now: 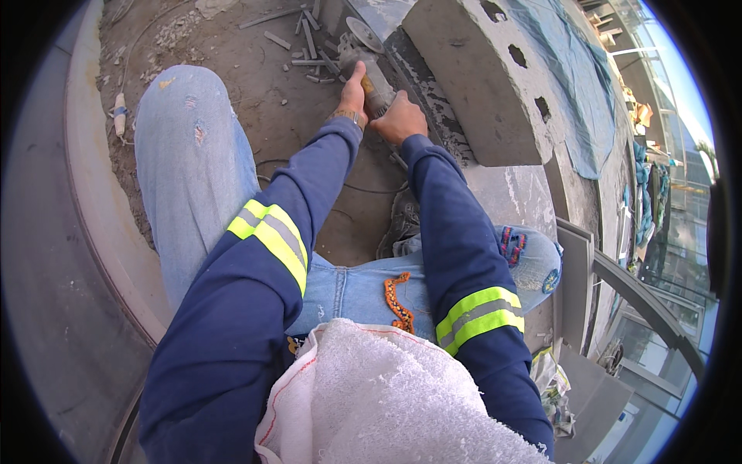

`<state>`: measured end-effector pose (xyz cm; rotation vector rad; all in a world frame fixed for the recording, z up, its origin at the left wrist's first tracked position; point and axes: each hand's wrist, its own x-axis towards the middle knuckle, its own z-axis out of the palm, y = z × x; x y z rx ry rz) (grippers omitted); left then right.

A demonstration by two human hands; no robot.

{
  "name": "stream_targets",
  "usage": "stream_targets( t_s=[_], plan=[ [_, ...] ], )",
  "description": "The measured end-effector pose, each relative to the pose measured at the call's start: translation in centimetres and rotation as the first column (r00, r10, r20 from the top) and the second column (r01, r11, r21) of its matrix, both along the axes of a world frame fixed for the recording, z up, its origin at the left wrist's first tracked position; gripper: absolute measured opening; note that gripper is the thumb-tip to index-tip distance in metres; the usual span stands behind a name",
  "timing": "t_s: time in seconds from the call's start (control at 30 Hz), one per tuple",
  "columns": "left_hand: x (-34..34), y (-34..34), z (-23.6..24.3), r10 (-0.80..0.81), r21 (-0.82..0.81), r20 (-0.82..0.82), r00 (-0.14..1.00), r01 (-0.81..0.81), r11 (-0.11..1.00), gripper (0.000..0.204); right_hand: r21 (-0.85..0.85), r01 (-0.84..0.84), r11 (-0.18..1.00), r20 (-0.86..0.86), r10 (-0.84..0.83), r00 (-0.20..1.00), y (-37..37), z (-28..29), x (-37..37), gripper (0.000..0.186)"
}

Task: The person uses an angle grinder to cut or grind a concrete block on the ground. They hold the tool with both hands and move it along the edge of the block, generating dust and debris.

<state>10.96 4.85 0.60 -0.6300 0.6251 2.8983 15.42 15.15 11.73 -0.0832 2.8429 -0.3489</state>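
Both my hands are closed around an angle grinder [377, 87] at the top middle of the head view. My left hand [353, 99] grips it toward the front, near its head. Behind it, my right hand [401, 118] wraps the rear of the body. The round, pale disc [364, 35] at the far end stands beside a dark, scuffed edge strip [429, 93]. Whether the disc touches that strip, I cannot tell. A thin dark cord [363, 189] lies on the ground below my wrists.
Right of the grinder stands a grey block [479, 85] with several holes, and a blue cloth [572, 77] beside it. Cut strips [308, 39] litter the dusty ground ahead. At left lie a white cord connector [120, 114] and a curved ledge [100, 209]. A metal rail [645, 298] rises at right.
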Motion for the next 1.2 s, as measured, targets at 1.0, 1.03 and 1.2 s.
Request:
stream_targets(
  t_s=[1.0,1.03,1.2],
  plan=[
    [-1.2,-0.4,-1.2,0.036,-0.03,0.004,0.999,-0.036,0.999,0.056,0.007,-0.001,1.0,0.025,0.001,1.0,-0.2,0.1,-0.6,0.077],
    [-1.3,-0.5,-1.3,0.043,-0.037,-0.01,0.999,-0.043,0.998,0.056,0.005,-0.004,1.0,0.02,0.004,1.0,-0.3,0.1,-0.7,0.077],
    [-1.6,-0.8,-1.1,0.021,-0.032,-0.011,1.0,-0.022,0.999,0.055,0.006,-0.001,1.0,0.027,0.001,1.0,-0.5,0.0,-1.0,0.079]
  ],
)
